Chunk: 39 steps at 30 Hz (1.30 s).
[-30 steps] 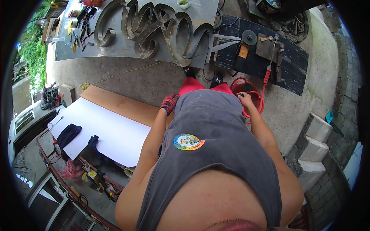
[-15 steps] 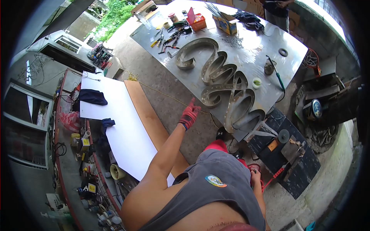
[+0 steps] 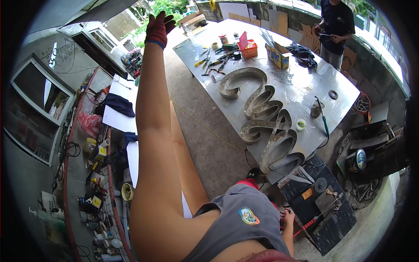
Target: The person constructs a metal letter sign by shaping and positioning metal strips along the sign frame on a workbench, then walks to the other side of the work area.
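Observation:
My left hand point(image 3: 159, 31), in a red and dark work glove, is held up at arm's length with the fingers spread; nothing is in it. Down beside my right hip is my right hand point(image 3: 287, 216), bare, its fingers curled; what they hold, if anything, I cannot make out. Nearest to it is a dark work stand point(image 3: 336, 231) with a grinding disc point(image 3: 320, 185) on top. A script-shaped metal lettering piece point(image 3: 262, 107) with curled strip walls lies on the metal table point(image 3: 209, 113).
Pliers and other hand tools point(image 3: 222, 61), a red box point(image 3: 248, 48) and a soldering iron point(image 3: 323, 115) lie on the table. Another person point(image 3: 337, 30) stands behind it holding something thin. A cord point(image 3: 209, 124) crosses the floor; a cluttered rack point(image 3: 98, 192) stands at left.
My left hand has risen from near the table's left edge to high at the upper left. My view has tilted up, showing more of the other person. My right hand stays low by my hip.

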Tool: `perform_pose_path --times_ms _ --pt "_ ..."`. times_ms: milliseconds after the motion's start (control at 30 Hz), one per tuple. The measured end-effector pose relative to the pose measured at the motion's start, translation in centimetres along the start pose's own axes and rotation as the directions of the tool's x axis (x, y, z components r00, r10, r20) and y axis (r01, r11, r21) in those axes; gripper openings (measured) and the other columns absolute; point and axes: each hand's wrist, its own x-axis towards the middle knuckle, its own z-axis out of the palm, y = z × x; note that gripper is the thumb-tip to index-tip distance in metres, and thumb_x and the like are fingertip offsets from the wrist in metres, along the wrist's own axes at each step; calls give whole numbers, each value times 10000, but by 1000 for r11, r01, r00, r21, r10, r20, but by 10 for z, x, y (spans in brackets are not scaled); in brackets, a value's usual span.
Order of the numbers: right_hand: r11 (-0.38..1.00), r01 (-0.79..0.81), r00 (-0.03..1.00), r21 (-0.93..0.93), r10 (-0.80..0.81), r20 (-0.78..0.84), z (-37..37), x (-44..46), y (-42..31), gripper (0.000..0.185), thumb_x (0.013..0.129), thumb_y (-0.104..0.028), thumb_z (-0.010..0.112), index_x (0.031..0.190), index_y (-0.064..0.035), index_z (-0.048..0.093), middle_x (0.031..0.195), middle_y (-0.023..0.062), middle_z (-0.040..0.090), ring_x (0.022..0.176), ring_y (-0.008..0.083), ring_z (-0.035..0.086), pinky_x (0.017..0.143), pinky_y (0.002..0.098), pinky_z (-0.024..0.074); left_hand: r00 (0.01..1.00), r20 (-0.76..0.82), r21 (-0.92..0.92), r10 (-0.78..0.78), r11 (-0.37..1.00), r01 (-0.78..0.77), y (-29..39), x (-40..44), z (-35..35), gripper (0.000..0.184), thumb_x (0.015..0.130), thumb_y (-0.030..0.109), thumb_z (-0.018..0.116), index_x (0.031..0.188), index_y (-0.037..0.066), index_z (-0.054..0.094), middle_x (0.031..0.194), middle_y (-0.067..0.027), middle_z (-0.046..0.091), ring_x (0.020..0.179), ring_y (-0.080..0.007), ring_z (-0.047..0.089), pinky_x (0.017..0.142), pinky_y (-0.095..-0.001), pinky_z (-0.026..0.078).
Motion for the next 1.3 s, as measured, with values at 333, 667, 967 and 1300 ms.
perform_pose_path --times_ms 333,667,967,1300 --pt "998 -70 993 2 70 -93 0 -23 43 116 897 -46 508 966 -70 597 719 50 610 541 134 566 446 268 450 992 -64 -129 -110 986 101 -20 56 -55 323 877 288 635 1110 127 481 1035 -125 596 824 -250 582 747 -413 518" --pt "999 30 987 -39 -35 -158 7 -12 40 166 906 -50 511 1046 -53 601 739 88 642 549 168 607 447 265 468 943 185 213 -275 948 235 -147 -94 32 720 914 298 592 1484 152 178 1028 -136 659 742 -179 636 667 -281 528" --pt "999 -15 992 51 21 -126 -5 -16 54 112 925 -81 511 996 -66 596 757 72 641 529 143 563 432 269 437 354 366 676 -861 507 535 -384 -392 -18 650 916 338 580 1435 66 298 1010 -130 654 765 -167 597 680 -292 482" --pt "997 -75 980 -9 72 -184 -9 -46 33 127 902 -43 522 989 -64 612 735 59 633 571 149 585 466 279 465 -120 474 863 -872 487 -136 -385 -622 -110 566 887 323 584 1329 -8 458 1068 -140 663 953 -220 644 800 -325 509"
